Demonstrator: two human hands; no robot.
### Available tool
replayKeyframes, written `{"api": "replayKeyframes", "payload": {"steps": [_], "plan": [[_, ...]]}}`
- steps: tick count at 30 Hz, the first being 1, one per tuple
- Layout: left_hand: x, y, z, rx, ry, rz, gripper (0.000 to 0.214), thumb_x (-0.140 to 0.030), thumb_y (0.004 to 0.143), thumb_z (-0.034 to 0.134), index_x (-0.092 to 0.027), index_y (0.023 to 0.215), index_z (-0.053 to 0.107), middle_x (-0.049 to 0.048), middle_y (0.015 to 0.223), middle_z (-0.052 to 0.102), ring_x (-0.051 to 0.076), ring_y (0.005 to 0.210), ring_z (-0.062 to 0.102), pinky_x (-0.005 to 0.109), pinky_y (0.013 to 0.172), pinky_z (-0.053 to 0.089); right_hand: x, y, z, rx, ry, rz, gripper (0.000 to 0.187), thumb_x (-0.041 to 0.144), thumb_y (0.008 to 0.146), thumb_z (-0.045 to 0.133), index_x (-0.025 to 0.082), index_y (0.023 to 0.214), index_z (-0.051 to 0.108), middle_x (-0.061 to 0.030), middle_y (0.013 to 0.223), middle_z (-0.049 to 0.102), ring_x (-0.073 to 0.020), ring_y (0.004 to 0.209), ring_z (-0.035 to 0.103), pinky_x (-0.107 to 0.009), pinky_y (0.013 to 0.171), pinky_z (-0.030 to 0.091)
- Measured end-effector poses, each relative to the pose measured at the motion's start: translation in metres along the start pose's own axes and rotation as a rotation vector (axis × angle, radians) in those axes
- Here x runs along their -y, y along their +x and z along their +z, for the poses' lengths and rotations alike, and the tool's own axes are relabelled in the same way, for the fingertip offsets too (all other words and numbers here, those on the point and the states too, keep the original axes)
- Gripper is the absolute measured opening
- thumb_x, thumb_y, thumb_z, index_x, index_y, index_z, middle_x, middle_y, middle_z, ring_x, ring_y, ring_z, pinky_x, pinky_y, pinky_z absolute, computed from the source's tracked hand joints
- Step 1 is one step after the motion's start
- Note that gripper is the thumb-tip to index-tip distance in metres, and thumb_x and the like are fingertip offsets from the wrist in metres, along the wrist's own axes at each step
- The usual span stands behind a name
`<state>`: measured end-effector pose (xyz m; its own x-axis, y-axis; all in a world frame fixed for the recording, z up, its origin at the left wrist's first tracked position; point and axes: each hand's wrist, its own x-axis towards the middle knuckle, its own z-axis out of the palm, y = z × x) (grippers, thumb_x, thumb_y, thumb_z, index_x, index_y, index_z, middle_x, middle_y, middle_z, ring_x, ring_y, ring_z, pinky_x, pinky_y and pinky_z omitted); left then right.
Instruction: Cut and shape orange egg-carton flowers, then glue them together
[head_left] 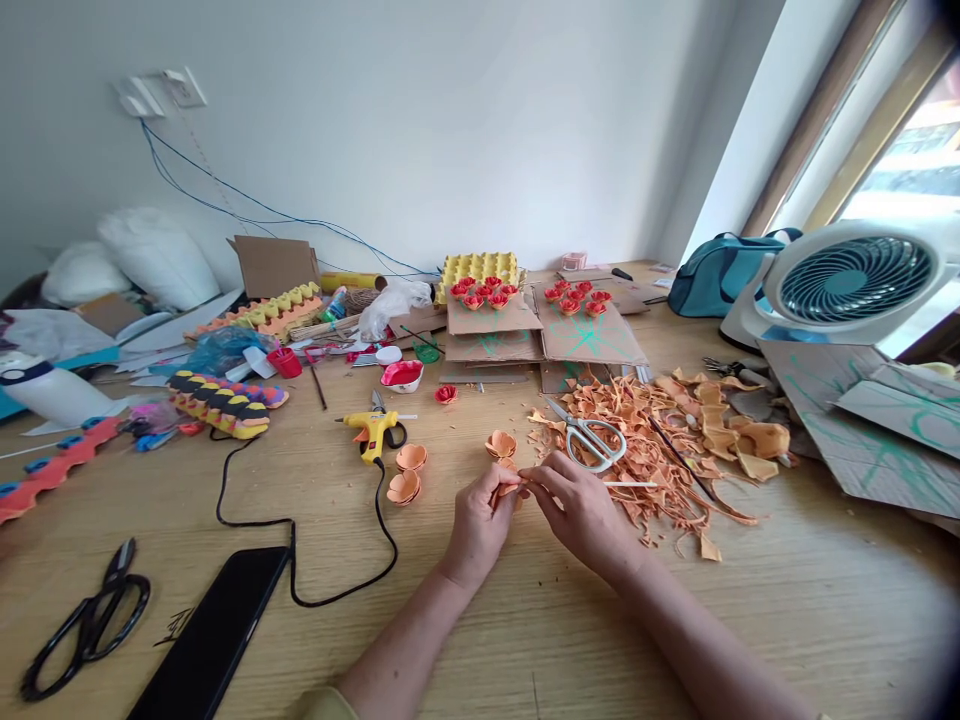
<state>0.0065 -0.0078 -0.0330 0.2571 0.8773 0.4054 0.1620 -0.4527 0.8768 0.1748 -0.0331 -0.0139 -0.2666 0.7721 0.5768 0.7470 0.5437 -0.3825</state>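
Between my two hands, over the middle of the table, is an orange cut-out flower cup [507,489], partly hidden by fingers. My left hand [480,515] is closed on it from the left. The fingertips of my right hand [574,505] pinch its upper right edge. Just beyond my hands sit more orange flower cups [500,444]. Two further orange cups [411,458] stand to the left, beside a yellow hot glue gun [369,432] with a black cord. White-handled scissors [596,442] lie right of my hands on a heap of orange scraps [652,470].
Red painted flowers [487,293] stand on cardboard pieces [495,345] at the back; one red flower [446,395] sits nearer. A paint dish [403,376] is behind the glue gun. Black scissors [86,620] and a black phone [217,635] lie front left. A white fan [847,280] stands right.
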Motion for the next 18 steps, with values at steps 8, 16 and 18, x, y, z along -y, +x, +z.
{"api": "replayKeyframes", "payload": {"steps": [8,16,18], "plan": [[-0.0021,0.0004,0.0041,0.018,-0.031,-0.044,0.005,-0.019,0.09,0.058,-0.018,0.085,0.06,-0.0007,0.075,0.067,0.012,0.068,0.066,0.019,0.066,0.051,-0.0028,-0.002,-0.0006,0.012,-0.033,-0.025,0.02,0.018,0.098,0.049,0.019,0.092,0.067,-0.004,0.08,0.055,-0.0165,0.072,0.053,-0.027,0.064,0.04],[0.0022,-0.0004,0.0025,-0.022,-0.123,0.018,0.004,-0.02,0.09,0.059,-0.019,0.087,0.059,0.0018,0.084,0.071,0.013,0.074,0.068,0.023,0.071,0.056,0.0025,0.0011,-0.0016,-0.025,-0.004,-0.046,0.018,0.017,0.099,0.048,0.018,0.104,0.066,-0.0055,0.086,0.058,-0.0168,0.075,0.054,-0.028,0.069,0.043],[0.0029,-0.0013,0.0022,-0.029,-0.088,0.046,0.002,-0.02,0.09,0.059,-0.019,0.089,0.059,0.0023,0.087,0.071,0.013,0.075,0.068,0.023,0.071,0.055,0.0017,0.0018,-0.0006,-0.035,0.039,-0.035,0.018,0.017,0.099,0.049,0.018,0.104,0.066,-0.0056,0.087,0.058,-0.0166,0.076,0.055,-0.027,0.068,0.043]]}}
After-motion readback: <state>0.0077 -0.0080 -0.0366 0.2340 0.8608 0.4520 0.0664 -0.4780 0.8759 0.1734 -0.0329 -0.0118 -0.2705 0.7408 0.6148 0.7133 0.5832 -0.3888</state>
